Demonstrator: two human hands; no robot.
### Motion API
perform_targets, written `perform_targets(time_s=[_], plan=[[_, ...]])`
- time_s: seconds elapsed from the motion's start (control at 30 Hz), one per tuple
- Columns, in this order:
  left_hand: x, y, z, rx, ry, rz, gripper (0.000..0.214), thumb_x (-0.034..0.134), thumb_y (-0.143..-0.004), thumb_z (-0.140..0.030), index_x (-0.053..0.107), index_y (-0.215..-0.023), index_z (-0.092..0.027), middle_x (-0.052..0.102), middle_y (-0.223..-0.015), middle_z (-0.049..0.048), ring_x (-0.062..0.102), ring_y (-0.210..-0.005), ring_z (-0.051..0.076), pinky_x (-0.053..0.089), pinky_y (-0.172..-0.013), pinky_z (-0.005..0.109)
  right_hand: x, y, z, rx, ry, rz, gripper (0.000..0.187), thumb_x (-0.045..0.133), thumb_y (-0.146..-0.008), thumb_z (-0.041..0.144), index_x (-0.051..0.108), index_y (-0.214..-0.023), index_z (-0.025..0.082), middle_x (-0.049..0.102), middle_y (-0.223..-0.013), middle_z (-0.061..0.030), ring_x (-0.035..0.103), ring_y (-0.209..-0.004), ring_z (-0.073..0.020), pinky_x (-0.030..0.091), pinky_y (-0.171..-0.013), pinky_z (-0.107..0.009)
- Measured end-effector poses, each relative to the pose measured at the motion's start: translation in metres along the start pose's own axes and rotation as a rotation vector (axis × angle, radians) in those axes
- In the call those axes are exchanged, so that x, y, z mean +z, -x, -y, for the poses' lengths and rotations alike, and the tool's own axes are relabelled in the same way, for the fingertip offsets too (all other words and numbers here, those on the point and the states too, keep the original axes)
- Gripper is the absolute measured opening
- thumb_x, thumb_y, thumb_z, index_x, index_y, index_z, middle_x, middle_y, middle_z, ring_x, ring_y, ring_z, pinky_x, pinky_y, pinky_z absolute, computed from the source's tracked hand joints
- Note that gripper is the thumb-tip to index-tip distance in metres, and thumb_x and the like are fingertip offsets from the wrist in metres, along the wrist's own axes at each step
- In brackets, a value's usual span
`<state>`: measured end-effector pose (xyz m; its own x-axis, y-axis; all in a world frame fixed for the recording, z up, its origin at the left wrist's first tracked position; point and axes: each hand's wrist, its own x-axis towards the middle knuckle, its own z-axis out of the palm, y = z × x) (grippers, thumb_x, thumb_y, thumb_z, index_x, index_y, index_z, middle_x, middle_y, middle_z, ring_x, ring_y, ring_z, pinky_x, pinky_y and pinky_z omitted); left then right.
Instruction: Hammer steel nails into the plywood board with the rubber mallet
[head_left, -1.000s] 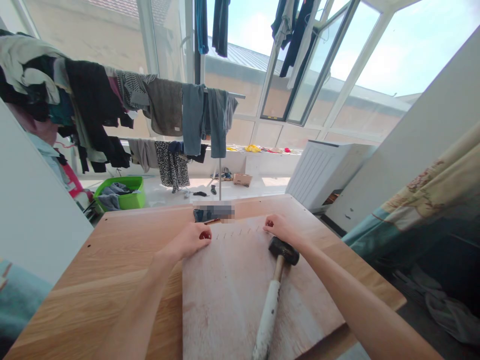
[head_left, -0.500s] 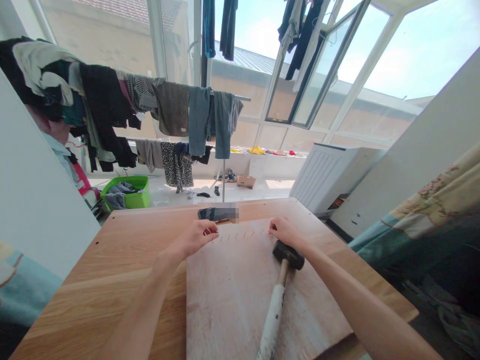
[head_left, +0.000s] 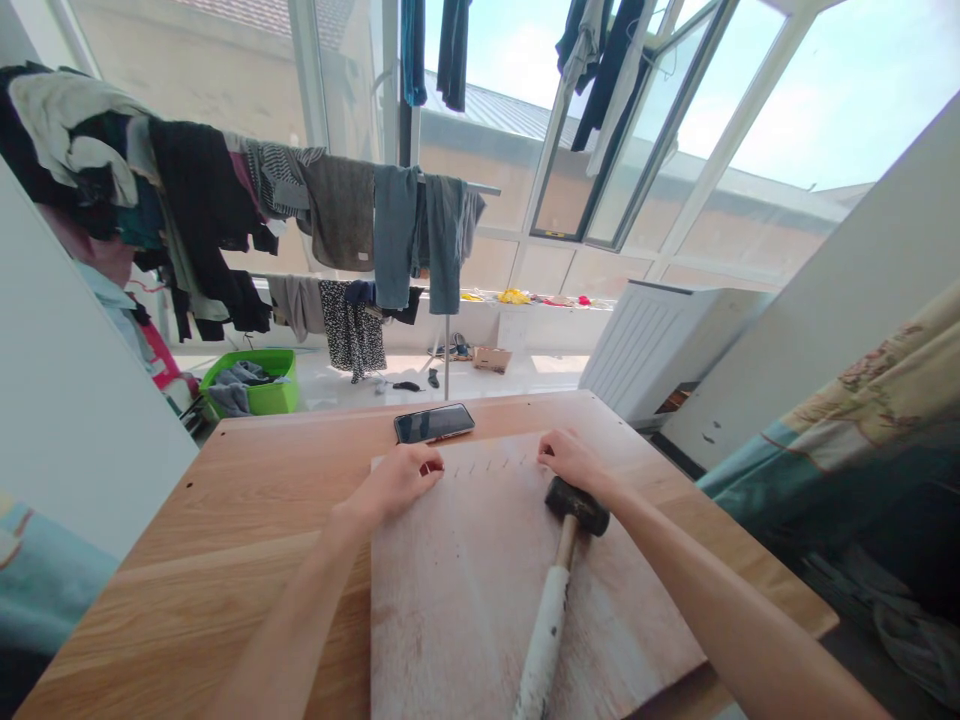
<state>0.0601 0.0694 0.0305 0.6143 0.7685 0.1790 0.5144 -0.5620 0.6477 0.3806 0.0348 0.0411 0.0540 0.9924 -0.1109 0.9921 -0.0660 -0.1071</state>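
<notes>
A pale wooden board (head_left: 480, 590) lies on the table, with a row of small upright nails (head_left: 489, 465) near its far edge. At the left end of that row, my left hand (head_left: 405, 478) is closed, thumb and fingertips pinched at a nail they mostly cover. My right hand (head_left: 574, 462) pinches in the same way at the row's right end; its nail is largely hidden by the fingers. Just below my right hand rests a hammer (head_left: 576, 507) with a black head and worn white handle, lying on the board and held by neither hand.
Beyond the board, a phone (head_left: 435, 423) lies on the wooden table (head_left: 247, 520). Clothes (head_left: 341, 215) hang on a rack behind, above a green basket (head_left: 262, 398). A white cabinet-like unit (head_left: 652, 335) stands at back right; a patterned curtain (head_left: 862, 420) hangs at right.
My left hand has shifted slightly right along the nail row, onto the board's far-left part. My right hand stays nearly in place, and the hammer has not moved.
</notes>
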Motion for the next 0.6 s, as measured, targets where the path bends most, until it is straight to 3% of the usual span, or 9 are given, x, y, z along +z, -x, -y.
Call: perform_targets(time_s=[0.4, 0.6], plan=[[0.013, -0.004, 0.009, 0.044, 0.099, -0.039, 0.019, 0.06, -0.086, -0.031, 0.074, -0.084, -0.019, 0.074, -0.086, 0.0041, 0.065, -0.077, 0.018, 0.051, -0.073, 0.028, -0.013, 0.006, 0.003, 0.014, -0.001, -0.026, 0.03, 0.062, -0.098, 0.034, 0.063, -0.125, 0.02, 0.064, -0.128, -0.0087, 0.066, -0.106, -0.0227, 0.057, -0.09, -0.043], [0.019, -0.011, 0.005, 0.029, 0.217, -0.192, 0.018, 0.062, -0.086, -0.033, 0.073, -0.085, -0.018, 0.073, -0.083, 0.0027, 0.062, -0.073, 0.016, 0.052, -0.072, 0.027, -0.018, 0.01, 0.007, -0.014, -0.002, -0.037, 0.031, 0.062, -0.098, 0.034, 0.062, -0.125, 0.019, 0.065, -0.127, -0.0087, 0.067, -0.105, -0.0227, 0.057, -0.089, -0.044]])
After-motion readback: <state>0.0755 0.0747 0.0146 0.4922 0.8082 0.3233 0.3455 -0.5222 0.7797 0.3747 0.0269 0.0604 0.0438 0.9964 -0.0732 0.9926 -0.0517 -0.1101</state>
